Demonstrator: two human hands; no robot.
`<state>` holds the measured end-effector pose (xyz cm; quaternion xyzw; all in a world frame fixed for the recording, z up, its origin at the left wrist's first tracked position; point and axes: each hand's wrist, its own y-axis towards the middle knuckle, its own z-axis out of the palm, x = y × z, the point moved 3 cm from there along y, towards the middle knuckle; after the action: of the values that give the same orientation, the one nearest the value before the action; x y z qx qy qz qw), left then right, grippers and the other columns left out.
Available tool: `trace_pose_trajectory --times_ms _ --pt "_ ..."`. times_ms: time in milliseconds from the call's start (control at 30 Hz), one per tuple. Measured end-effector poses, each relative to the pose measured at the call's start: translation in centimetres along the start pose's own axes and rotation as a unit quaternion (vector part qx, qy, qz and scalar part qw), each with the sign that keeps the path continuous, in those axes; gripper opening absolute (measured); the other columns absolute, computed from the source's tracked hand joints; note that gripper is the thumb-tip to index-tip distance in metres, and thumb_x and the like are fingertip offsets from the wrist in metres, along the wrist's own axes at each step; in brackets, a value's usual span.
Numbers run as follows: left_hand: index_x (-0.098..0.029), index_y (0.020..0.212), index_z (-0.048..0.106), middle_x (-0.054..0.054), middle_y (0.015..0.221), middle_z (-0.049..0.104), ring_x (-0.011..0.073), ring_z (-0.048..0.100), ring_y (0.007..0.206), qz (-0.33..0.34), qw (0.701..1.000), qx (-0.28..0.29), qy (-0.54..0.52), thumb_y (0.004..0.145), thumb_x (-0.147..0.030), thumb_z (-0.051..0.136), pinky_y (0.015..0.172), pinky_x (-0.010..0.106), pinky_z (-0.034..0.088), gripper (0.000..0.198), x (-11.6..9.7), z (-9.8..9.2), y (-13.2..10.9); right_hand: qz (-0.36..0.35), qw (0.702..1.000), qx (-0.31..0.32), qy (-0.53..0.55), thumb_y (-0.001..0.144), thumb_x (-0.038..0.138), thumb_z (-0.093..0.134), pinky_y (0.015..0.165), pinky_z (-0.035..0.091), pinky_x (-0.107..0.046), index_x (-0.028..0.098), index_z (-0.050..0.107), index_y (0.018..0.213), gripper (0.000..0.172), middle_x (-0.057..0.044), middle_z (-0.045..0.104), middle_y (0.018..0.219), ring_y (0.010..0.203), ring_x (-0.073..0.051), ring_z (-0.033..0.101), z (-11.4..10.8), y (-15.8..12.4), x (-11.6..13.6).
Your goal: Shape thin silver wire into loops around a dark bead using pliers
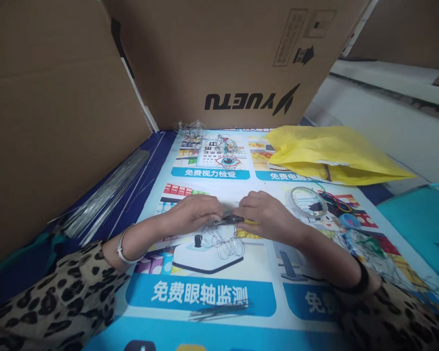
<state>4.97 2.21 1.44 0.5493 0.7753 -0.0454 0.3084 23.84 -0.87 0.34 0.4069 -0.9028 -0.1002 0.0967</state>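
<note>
My left hand and my right hand meet over the middle of a printed sheet. Both have their fingers pinched on a looped wire piece. Thin, shiny loops hang below the fingertips, while a darker strand runs between the two hands. The exact grip is partly hidden by the fingers. Nearer to me, a small bundle of short dark wires lies on the sheet. Beyond the hands, more tangled wire loops rest at the far edge.
Cardboard panels stand behind and on the left. Long straight wires lie at left. A yellow bag is at the back right, near a clear tape roll, coloured cords and a blue ring. A teal bag lies far right.
</note>
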Motion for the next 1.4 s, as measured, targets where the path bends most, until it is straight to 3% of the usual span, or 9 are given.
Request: trace_pose_trajectory --times_ms 367,533,767,1400 --pt "-0.016 0.080 0.055 0.002 0.075 0.058 0.0112 0.052 0.072 -0.027 0.999 -0.010 0.034 0.089 -0.020 0.041 0.067 0.021 0.040 0.017 0.1 -1.2 0.3 -0.001 0.998 0.054 0.029 0.081 0.037 0.054 0.075 0.033 -0.030 0.025 0.064 0.095 0.022 -0.002 0.061 0.085 0.084 -0.016 0.050 -1.9 1.2 -1.1" --pt "-0.016 0.083 0.053 0.002 0.080 0.059 0.0109 0.052 0.076 -0.025 0.998 -0.019 0.053 0.087 -0.013 0.040 0.068 0.021 0.040 0.014 0.3 -1.5 0.1 0.028 0.999 0.000 0.023 0.081 0.034 0.053 0.075 0.035 -0.031 0.022 0.065 0.095 0.022 -0.004 0.061 0.086 0.084 -0.017 0.050 -1.3 0.8 -1.4" --pt "-0.016 0.086 0.053 0.003 0.083 0.058 0.0114 0.053 0.080 -0.008 0.998 -0.013 0.060 0.085 -0.005 0.037 0.070 0.021 0.041 0.019 0.4 -1.3 -0.1 0.016 0.996 -0.087 -0.023 0.081 0.031 0.052 0.072 0.036 -0.030 0.020 0.064 0.094 0.020 -0.005 0.060 0.084 0.080 -0.017 0.049 0.0 0.2 -1.0" --pt "-0.018 0.088 0.058 0.003 0.092 0.060 0.0121 0.053 0.084 0.037 0.989 -0.031 0.140 0.080 0.001 0.037 0.074 0.023 0.042 0.030 0.1 -1.8 0.4 0.032 0.995 -0.082 -0.053 0.083 0.032 0.051 0.071 0.035 -0.031 0.021 0.064 0.094 0.021 -0.005 0.060 0.084 0.081 -0.018 0.049 0.2 0.1 -0.8"
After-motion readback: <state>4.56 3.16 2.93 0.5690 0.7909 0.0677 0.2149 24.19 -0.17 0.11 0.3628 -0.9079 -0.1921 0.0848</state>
